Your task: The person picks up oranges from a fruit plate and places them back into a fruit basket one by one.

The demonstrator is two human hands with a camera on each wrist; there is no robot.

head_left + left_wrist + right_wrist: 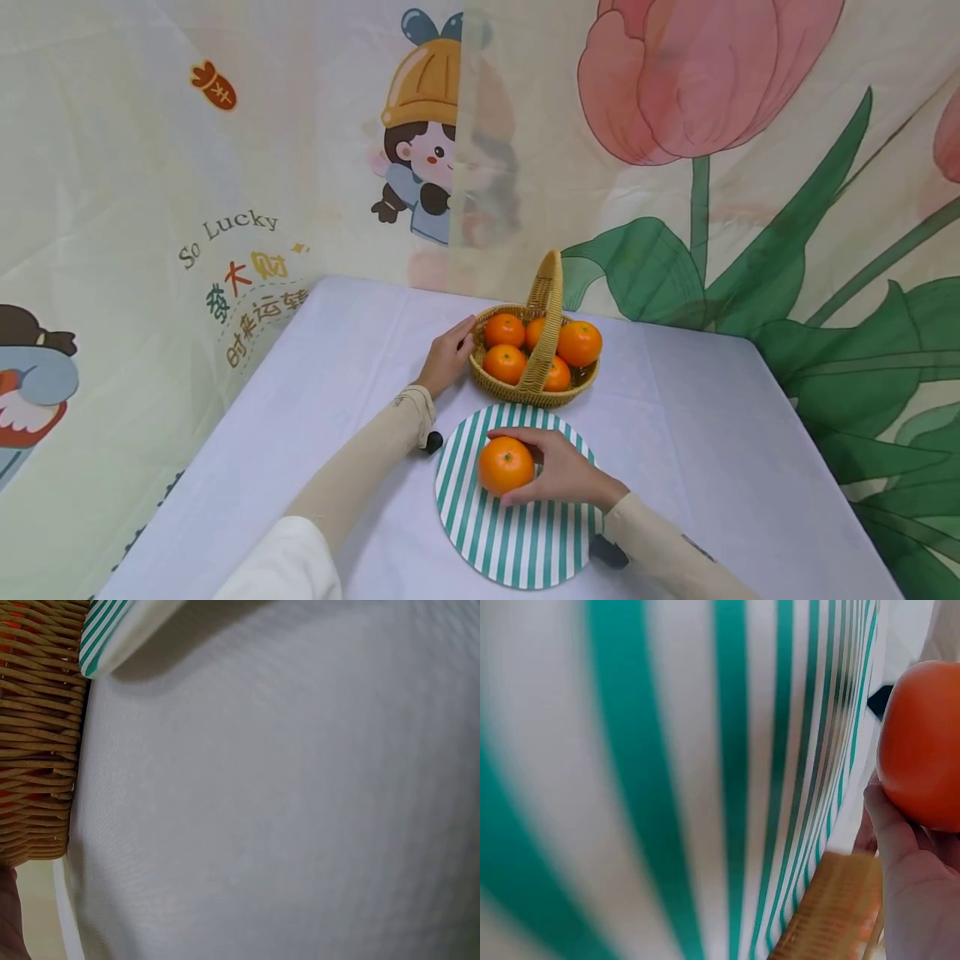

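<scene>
An orange [506, 467] with a small green stem mark is gripped between the thumb and fingers of my right hand [558, 469]. It is over a round board [517, 550] with green and white stripes. In the right wrist view, the orange [922, 750] shows at the right edge, raised off the striped surface. My left hand [447, 358] rests against the left side of a wicker basket [540, 396], its fingers extended along the rim. Several oranges [504, 364] lie in the basket under its tall arched handle. In the left wrist view, only part of that hand [9, 919] shows beside the basket.
A white cloth [675, 433] covers the table. The basket stands just behind the striped board. Printed fabric [330, 125] hangs behind the table and along its sides, with a large tulip at the right. Dark wrist devices [609, 552] sit at both cuffs.
</scene>
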